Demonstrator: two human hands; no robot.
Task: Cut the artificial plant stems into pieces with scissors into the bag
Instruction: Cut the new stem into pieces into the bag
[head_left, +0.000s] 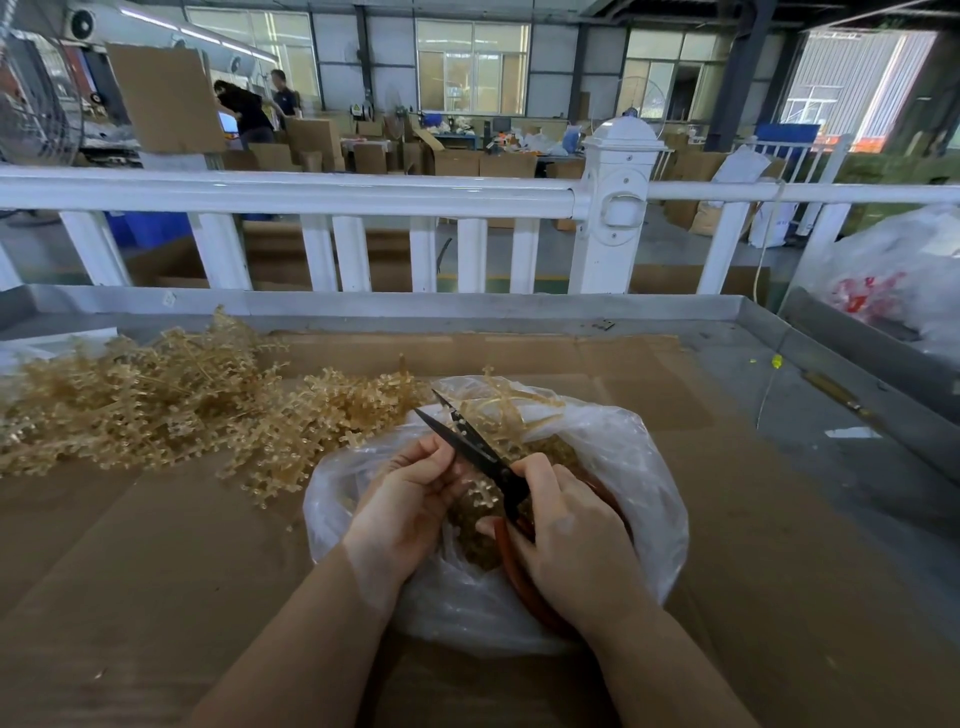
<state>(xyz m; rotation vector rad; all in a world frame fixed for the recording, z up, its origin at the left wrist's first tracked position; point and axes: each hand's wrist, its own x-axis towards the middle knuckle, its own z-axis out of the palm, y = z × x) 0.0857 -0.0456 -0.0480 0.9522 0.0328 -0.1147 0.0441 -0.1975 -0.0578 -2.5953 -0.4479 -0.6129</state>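
- Stem piece (480, 491) pinched in left hand (410, 499), held over the open bag (639, 467).
- Right hand (566, 535) grips scissors (480, 452) by the red handles, blades apart, pointing up-left.
- Bag holds cut bits.
- Uncut stems pile (156, 400) lies left on the cardboard-covered surface (156, 545).

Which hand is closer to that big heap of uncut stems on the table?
Left. The left hand is over the bag, on the side next to the heap. The right hand, gripping the scissors, is further right, with the left hand between.
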